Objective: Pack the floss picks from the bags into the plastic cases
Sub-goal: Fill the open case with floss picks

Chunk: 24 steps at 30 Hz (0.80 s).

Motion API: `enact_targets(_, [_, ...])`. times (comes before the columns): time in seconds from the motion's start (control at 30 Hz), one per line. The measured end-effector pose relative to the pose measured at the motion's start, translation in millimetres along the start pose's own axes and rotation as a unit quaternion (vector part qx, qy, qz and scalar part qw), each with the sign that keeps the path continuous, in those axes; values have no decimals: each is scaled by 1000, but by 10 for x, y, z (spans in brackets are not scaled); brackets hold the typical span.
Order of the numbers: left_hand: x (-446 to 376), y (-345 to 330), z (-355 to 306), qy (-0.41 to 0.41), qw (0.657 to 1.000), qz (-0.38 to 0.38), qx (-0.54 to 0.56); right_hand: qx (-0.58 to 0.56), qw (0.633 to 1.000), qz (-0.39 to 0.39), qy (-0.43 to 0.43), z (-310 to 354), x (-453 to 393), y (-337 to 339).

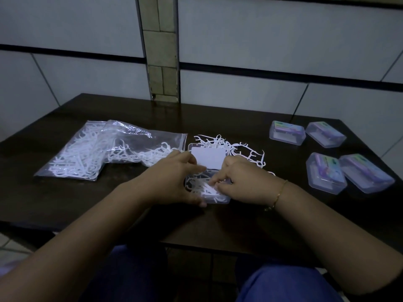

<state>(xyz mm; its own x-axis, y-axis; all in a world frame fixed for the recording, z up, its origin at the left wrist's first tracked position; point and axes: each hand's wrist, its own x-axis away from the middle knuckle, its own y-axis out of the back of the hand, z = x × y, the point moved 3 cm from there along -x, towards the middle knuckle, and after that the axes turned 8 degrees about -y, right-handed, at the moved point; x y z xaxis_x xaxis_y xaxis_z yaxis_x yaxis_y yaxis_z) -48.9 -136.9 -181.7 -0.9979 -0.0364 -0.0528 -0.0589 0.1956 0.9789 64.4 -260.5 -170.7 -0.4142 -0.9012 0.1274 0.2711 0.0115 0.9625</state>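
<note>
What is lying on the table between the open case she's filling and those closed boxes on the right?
In the head view, loose floss picks spill right of the open case; then bare dark table up to the four closed cases.

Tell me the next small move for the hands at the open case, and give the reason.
Probably press the picks flat into the open case with the right hand while the left hand steadies the case. The picks lie tangled and some seem to poke over the rim, so the raised lid may not close. More loose picks wait behind it.
</note>
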Motion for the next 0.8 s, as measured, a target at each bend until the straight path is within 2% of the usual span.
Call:
enact_targets(0.13, [-18, 4, 2, -6, 1000, -5, 8, -44, 999, 9, -4, -76, 15, 90])
enact_targets(0.23, [-17, 43, 24, 7, 999, -26, 37, -59, 997, -41, -42, -297, 58, 288])
enact_targets(0.3, [-17, 74, 45, 17, 997, -47, 62, -15, 995, -59, -82, -479, 76, 373])
enact_targets(0.43, [-45, 65, 29, 26, 999, -12, 46, 70, 986, 6, -153, -678, 50, 304])
enact_targets(0.53, [-55, 22, 11, 9, 1000, -7, 19, 101, 980, 55, -164, -680, -4, 169])
enact_targets(0.63, [4, -42, 40, 11, 998, -59, 34, 117, 976, 55, -177, -701, -80, 135])
enact_targets(0.8, [227, -181, 101, 101, 972, -151, 147, 116, 971, 39, -205, -813, -220, 184])
